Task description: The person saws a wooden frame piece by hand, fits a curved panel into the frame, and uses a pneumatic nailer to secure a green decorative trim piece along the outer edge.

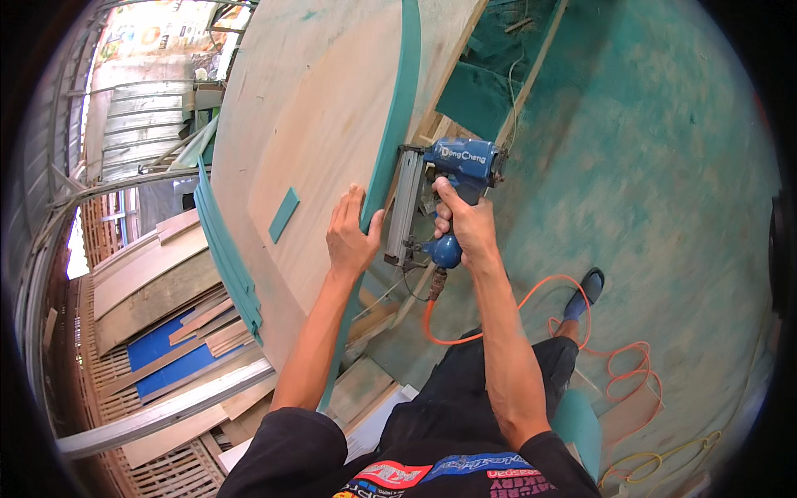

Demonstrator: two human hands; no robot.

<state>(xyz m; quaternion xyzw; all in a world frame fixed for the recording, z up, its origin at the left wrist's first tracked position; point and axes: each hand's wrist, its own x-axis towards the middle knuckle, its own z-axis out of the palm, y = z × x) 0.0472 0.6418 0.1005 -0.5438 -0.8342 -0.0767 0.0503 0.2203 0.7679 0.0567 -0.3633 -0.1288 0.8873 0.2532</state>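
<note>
My right hand [466,220] is wrapped round the handle of a blue pneumatic nail gun [465,163]. The gun's grey magazine [404,207] runs alongside the edge of a large pale wooden panel [320,108]. An orange air hose [440,339] is coupled to the bottom of its handle. A long, curved green strip [403,91] follows the panel's right edge. My left hand [352,234] lies flat at that edge, fingers stretched over the panel and thumb against the strip. A short green piece [284,215] rests on the panel left of this hand.
Several curved green strips [224,257] lie stacked along the panel's left side. Loose boards [158,278] and a blue sheet [170,357] are at the lower left. Orange hose coils [635,365] lie on the green-stained floor [656,207] by my foot, with a yellow cord [660,461] nearby.
</note>
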